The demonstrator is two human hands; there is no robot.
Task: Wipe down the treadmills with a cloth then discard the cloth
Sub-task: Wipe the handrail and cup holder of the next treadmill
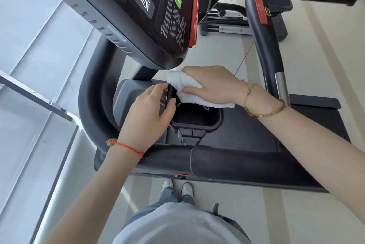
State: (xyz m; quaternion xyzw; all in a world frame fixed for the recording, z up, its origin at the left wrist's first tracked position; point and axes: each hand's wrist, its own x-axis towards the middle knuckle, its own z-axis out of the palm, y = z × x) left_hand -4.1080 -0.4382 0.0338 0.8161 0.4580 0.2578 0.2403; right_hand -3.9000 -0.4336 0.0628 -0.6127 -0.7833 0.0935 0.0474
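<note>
Left hand: fingers pinch a black holder rim, frame centre, apparently steadying it.
Right hand: fingers curl around the white cloth, wiping that rim.

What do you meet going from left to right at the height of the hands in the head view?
Curved handrail → left hand → cloth → right hand → gold bracelets → chrome post.
</note>
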